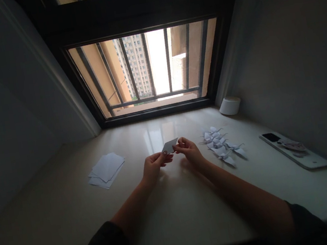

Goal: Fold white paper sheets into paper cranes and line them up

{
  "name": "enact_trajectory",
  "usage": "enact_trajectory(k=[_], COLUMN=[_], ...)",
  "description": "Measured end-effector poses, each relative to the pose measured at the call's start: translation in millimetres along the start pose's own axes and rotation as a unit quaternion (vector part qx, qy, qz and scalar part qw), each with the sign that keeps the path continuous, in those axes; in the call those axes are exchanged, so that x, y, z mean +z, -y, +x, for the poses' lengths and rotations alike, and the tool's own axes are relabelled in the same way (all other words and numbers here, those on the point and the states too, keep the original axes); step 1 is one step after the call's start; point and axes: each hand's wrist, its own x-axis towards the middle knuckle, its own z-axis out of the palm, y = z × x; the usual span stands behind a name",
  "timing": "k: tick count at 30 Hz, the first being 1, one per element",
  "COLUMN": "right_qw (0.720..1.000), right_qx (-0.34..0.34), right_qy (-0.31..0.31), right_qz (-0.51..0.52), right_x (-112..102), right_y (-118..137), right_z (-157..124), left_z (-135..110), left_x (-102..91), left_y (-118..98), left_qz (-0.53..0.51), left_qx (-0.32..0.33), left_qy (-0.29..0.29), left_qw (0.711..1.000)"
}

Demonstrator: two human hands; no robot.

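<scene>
A small folded piece of paper (pixel 169 146), shaded grey against the window light, is held up over the sill between both hands. My left hand (pixel 155 165) pinches its lower left corner between thumb and fingers. At the paper's right edge, my right hand (pixel 190 151) grips it with thumb and forefinger. Several folded paper cranes (pixel 219 143) lie in a cluster to the right of my right hand. Off to the left rests a loose stack of white paper sheets (pixel 106 169).
A white phone-shaped object (pixel 309 160) lies along the right wall. A short white cylinder (pixel 230 105) stands in the far right corner. Beyond the pale sill (pixel 179 219) is a dark-framed window (pixel 156 114) with bars outside; walls close in on both sides.
</scene>
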Motion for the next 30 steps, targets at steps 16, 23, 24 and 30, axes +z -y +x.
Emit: enact_trajectory(k=[16,23,24,30], right_qw=[0.966,0.883,0.891,0.943], right_qx=[-0.140,-0.204,-0.196,-0.167], right_qy=[0.012,0.089,0.077,0.061], right_qz=[-0.217,-0.413,-0.402,-0.281], right_x=[-4,-2,-1,3], right_y=[-4,6,5,8], right_z=[-6,-14,-14,-15], left_z=[-1,1,1,2], left_x=[0.1,-2.6,-2.8,-4.4], left_y=[-1,1,2,1], left_qz=[0.072,0.074,0.069,-0.018], left_qx=[0.052,0.061,0.054,0.035], left_qy=[-0.006,-0.019,-0.021,-0.085], left_qw=[0.996,0.995,0.996,0.996])
